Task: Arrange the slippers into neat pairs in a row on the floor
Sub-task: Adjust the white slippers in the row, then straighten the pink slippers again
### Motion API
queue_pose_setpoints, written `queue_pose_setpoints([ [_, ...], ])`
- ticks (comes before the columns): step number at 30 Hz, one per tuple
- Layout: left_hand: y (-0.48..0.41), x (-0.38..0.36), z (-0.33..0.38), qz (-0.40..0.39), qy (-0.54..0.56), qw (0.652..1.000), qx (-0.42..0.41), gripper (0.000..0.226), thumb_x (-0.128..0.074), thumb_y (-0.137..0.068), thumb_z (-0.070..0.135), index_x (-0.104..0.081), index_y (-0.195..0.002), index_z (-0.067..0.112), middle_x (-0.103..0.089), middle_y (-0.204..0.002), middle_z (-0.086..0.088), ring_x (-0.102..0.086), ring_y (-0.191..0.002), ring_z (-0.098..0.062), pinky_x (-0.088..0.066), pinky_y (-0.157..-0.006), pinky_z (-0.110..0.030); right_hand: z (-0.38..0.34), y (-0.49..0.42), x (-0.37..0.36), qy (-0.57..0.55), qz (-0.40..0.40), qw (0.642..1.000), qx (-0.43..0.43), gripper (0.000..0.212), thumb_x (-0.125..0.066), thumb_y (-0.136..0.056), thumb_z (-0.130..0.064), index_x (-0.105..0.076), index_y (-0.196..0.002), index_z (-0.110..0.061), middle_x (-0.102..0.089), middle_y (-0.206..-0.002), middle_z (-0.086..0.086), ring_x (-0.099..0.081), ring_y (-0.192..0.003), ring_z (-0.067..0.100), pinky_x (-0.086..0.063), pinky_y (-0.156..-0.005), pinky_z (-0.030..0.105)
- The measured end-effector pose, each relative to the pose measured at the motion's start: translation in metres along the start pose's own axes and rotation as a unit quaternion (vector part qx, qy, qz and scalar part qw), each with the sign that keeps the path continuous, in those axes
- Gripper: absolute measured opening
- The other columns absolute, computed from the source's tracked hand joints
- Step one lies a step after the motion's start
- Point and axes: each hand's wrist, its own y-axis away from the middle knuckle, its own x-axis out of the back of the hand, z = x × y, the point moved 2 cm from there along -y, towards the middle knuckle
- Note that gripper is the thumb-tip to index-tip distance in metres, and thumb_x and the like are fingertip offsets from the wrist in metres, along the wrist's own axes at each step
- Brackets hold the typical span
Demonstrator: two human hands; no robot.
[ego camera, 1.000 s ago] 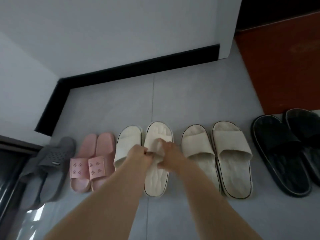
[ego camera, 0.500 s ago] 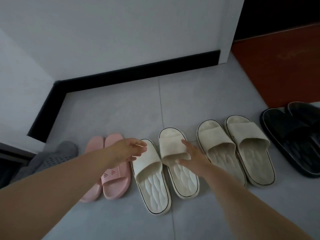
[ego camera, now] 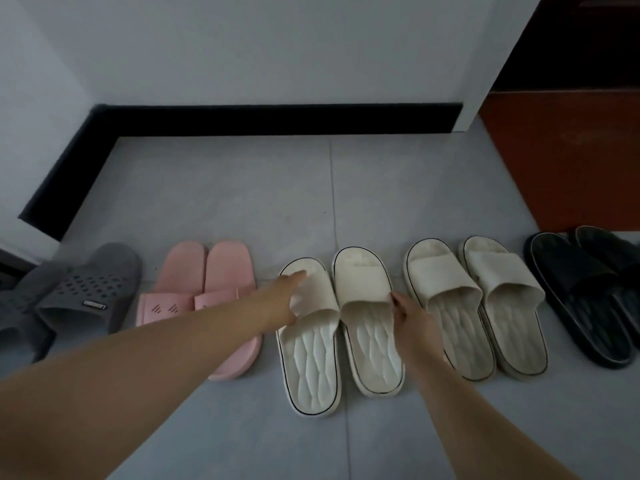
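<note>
Grey tiled floor (ego camera: pixel 242 188), bounded by a black skirting board (ego camera: pixel 277 121) at the far wall. Five pairs lie in one row, toes to the wall: grey pair (ego camera: pixel 86 292), pink pair (ego camera: pixel 207 271), middle cream pair, second cream pair (ego camera: pixel 478 306), black pair (ego camera: pixel 581 299).

Left hand (ego camera: pixel 287 299): released, fingers stretched flat across the strap of the left cream slipper (ego camera: pixel 311 358).

Right hand (ego camera: pixel 414 318): fingers bent against the outer strap edge of the right cream slipper (ego camera: pixel 370 341); whether it is a pinch or mere contact cannot be told.

Both slippers lie between the hands, straps touching. The left one's heel sits nearer the person than its mate's.
</note>
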Motion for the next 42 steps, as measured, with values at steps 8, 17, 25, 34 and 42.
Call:
queue_pose_setpoints([
  [8,-0.014,0.002,0.007,0.002,0.083,0.996,-0.027,0.088,-0.067,-0.080,0.012,-0.011,-0.147,0.024,-0.031,-0.148,-0.005,-0.046,-0.126,-0.027,-0.040,-0.100,-0.031,-0.024,-0.004,0.013,0.000,0.030,0.999,0.012,0.047,-0.047,-0.085,-0.006,-0.045,-0.131,-0.016,-0.053,-0.128,0.012,-0.049,-0.113,0.033,-0.039,-0.088,0.034],
  [17,0.033,0.059,-0.132,0.064,0.094,0.993,0.033,0.090,-0.082,-0.064,0.017,-0.035,-0.140,0.021,-0.044,-0.143,-0.002,-0.042,-0.127,-0.019,-0.032,-0.098,-0.020,-0.152,0.019,-0.063,-0.121,-0.284,0.924,0.226,0.058,-0.066,-0.080,-0.010,-0.043,-0.133,-0.018,-0.047,-0.137,0.001,-0.043,-0.125,0.015,-0.030,-0.096,0.017],
  [25,0.066,0.047,-0.186,0.026,0.053,0.996,0.062,0.081,-0.078,-0.070,0.024,-0.035,-0.140,0.030,-0.042,-0.143,-0.004,-0.039,-0.131,-0.020,-0.030,-0.104,-0.022,-0.190,0.036,-0.138,0.022,-0.366,0.900,0.236,0.087,-0.066,-0.078,-0.013,-0.013,-0.147,-0.020,-0.029,-0.152,0.009,-0.034,-0.136,0.023,-0.029,-0.111,0.031],
  [34,0.036,0.032,-0.154,-0.112,0.046,0.991,0.059,0.032,-0.063,-0.082,0.041,-0.058,-0.102,0.016,-0.057,-0.093,-0.006,-0.053,-0.084,-0.022,-0.046,-0.070,-0.029,-0.168,0.044,-0.139,-0.132,-0.357,0.905,0.189,0.094,-0.066,-0.075,0.001,-0.010,-0.147,-0.021,-0.023,-0.153,0.007,-0.031,-0.136,0.017,-0.032,-0.111,0.033],
  [42,0.045,0.038,-0.148,-0.030,0.148,0.977,0.151,0.045,-0.058,-0.084,0.045,-0.060,-0.116,0.014,-0.062,-0.111,-0.006,-0.056,-0.093,-0.023,-0.042,-0.082,-0.026,-0.170,0.035,-0.099,-0.345,-0.276,0.891,0.104,0.075,-0.066,-0.082,-0.012,-0.023,-0.141,-0.032,-0.042,-0.135,-0.003,-0.043,-0.120,0.011,-0.035,-0.096,0.026],
])
